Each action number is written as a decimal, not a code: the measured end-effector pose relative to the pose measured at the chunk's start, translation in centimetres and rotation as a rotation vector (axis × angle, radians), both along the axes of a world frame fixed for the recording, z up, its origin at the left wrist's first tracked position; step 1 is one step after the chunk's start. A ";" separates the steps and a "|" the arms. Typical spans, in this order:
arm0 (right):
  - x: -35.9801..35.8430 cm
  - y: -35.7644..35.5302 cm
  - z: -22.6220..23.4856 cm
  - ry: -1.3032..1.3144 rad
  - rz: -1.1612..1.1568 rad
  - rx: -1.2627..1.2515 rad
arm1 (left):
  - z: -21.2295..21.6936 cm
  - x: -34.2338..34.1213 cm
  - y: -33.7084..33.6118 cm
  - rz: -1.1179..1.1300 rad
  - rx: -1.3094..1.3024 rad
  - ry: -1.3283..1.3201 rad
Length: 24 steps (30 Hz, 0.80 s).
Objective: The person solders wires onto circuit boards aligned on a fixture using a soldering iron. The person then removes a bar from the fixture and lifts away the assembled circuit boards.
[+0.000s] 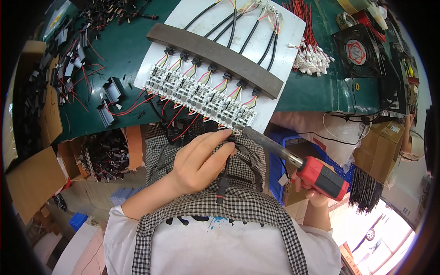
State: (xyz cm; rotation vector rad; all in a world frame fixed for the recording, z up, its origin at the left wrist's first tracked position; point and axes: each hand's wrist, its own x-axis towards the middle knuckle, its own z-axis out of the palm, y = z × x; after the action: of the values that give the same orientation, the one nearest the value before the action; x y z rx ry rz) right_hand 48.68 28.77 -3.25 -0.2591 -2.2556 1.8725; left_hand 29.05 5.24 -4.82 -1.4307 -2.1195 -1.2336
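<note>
A row of small white circuit boards [198, 94] lies on a white panel [285, 34], with colored wires running from its far side and red wires from its near side. My left hand [197, 162] is at the row's near right end, fingertips pinched on a black cable [225, 170] whose connector hangs down over the checkered apron. In my right hand [310, 191] is a red-and-black soldering gun [324, 178]. Its long grey barrel points left, and the tip is at the rightmost board, close to my left fingertips. The exact contact there is too small to make out.
A dark brown bar [215, 58] lies across the black cables on the panel. Metal housings [112, 90] and red wires are on the green table's left. At the right are white connectors [312, 60] and a black fan [356, 51]. An open carton of parts [104, 153] stands below left.
</note>
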 end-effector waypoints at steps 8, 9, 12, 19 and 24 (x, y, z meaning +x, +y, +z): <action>-0.6 0.7 -0.2 0.075 0.114 0.262 | -0.5 0.0 -0.2 -0.004 0.011 0.074; -0.7 0.6 -0.2 0.076 0.114 0.263 | -0.5 -0.1 -0.2 -0.011 0.003 0.071; -1.0 0.4 0.0 0.033 0.089 0.097 | -0.5 -0.1 -0.2 -0.011 -0.003 0.066; -0.5 0.6 -0.5 0.037 0.088 0.056 | -0.2 0.0 0.1 0.013 -0.004 0.051; 0.4 -0.2 -0.3 0.014 -0.031 -0.023 | 0.1 0.0 0.0 0.010 -0.023 0.038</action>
State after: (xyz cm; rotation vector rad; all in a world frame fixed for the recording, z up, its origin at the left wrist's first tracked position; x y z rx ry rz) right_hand 49.04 28.53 -3.55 -0.2820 -2.2100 1.8801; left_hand 29.03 5.29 -4.71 -1.4405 -2.1197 -1.1727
